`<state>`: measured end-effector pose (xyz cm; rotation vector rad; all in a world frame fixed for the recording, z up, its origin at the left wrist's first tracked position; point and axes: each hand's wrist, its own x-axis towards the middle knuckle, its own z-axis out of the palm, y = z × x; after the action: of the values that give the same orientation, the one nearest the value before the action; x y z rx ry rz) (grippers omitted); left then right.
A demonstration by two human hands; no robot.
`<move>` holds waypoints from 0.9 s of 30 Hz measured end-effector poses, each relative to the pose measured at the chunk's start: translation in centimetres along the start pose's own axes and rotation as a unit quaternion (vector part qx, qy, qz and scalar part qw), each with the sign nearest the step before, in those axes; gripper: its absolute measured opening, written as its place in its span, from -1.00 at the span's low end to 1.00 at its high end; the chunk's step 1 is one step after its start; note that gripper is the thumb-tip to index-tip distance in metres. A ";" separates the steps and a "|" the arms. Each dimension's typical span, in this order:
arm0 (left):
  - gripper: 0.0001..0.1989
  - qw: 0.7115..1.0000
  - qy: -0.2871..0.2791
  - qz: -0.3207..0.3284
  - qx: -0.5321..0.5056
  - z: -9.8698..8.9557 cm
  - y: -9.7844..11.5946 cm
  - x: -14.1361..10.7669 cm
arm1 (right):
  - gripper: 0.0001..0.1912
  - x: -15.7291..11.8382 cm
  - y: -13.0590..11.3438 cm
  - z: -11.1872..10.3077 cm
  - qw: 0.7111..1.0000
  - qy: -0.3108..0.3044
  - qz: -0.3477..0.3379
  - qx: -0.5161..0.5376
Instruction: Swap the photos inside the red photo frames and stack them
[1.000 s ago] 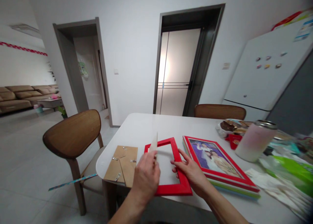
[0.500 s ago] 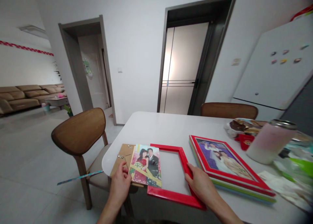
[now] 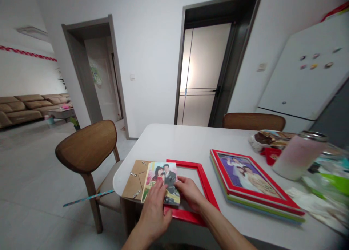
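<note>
Fingers of the left hand (image 3: 156, 206) lie unclenched across the photo (image 3: 171, 177), which overlaps the red frame (image 3: 204, 181) and brown board (image 3: 135, 178); those of the right hand (image 3: 190, 194) curl at its right edge, grip unclear. Light, edge-only contact should best prevent smudges.

Pink/wht tumbler (image 3: 297, 158) nr green plastic (image 3: 334, 184), fridge (image 3: 294, 86) w/ magnets (image 3: 314, 66) behind, brn chair (image 3: 88, 145) on L.

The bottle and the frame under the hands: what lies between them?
A stack of frames lies between the bottle and that frame; the head view shows this.
</note>
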<state>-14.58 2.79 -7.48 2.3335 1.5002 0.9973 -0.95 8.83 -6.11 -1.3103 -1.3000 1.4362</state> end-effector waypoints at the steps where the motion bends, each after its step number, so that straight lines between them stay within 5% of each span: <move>1: -0.39 1.000 -0.003 0.004 0.006 0.3 0.1 0.3 | -0.62 -0.1 -0.7 0.4 0.999 -0.017 0.003 0.048; 7: -0.54 0.982 0.142 -0.021 -0.123 -0.1 1.6 2.7 | -0.57 -2.3 -4.5 0.5 0.986 0.014 -0.109 0.124; 11: -0.67 0.887 0.252 -0.191 -0.338 0.1 3.7 3.7 | -0.56 -2.7 -2.8 -0.5 0.983 0.102 -0.026 0.151; 14: -0.63 0.805 0.247 -0.236 -0.484 1.5 4.3 3.9 | -0.56 -2.4 -1.0 -1.6 0.970 0.085 -0.009 0.227; 16: -0.57 0.782 0.221 -0.243 -0.529 2.3 3.9 3.8 | -0.51 -2.3 -0.4 -2.9 0.966 0.099 -0.041 0.236; 19: -0.48 0.814 0.164 -0.266 -0.490 2.4 2.8 3.3 | -0.46 -1.8 0.0 -5.3 0.977 0.144 -0.045 0.150; 24: -0.50 0.947 0.026 -0.203 -0.248 1.8 2.3 2.1 | -0.48 -0.4 1.0 -8.1 0.977 0.193 -0.030 -0.087; 27: -0.49 0.973 -0.022 -0.162 -0.163 1.9 2.5 1.5 | -0.50 0.3 1.4 -8.2 0.960 0.197 -0.028 -0.199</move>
<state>-11.14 3.32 -7.03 1.8061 1.5049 1.0080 7.19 10.37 -7.08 -1.7016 -1.3763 0.8347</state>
